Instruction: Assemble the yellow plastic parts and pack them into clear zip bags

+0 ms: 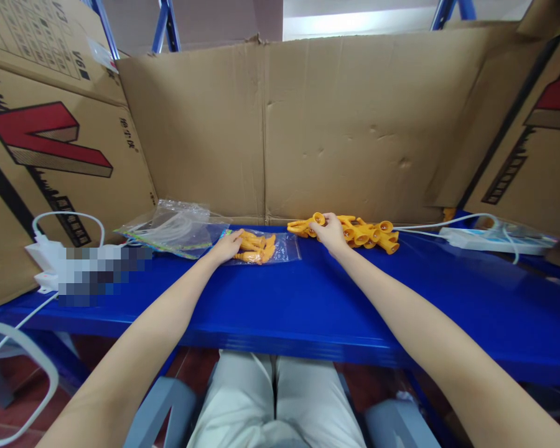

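On the blue shelf [289, 305], my left hand [227, 247] is closed on the near left edge of a clear plastic bag [287, 247]. Several orange plastic pieces [256, 249] lie inside this bag. To its right, my right hand [330, 233] reaches into a loose pile of orange trumpet-shaped plastic pieces [373, 235]. Its thumb and fingers pinch one orange trumpet-shaped piece [318, 219], whose flared end faces me. The fingertips are partly hidden behind the pieces.
Left of my left hand lies another clear bag [180, 227] with a white cable inside. A white power adapter [49, 261] stands farther left, and a white power strip [494, 241] lies at the right. Cardboard walls [345, 130] enclose the back and sides.
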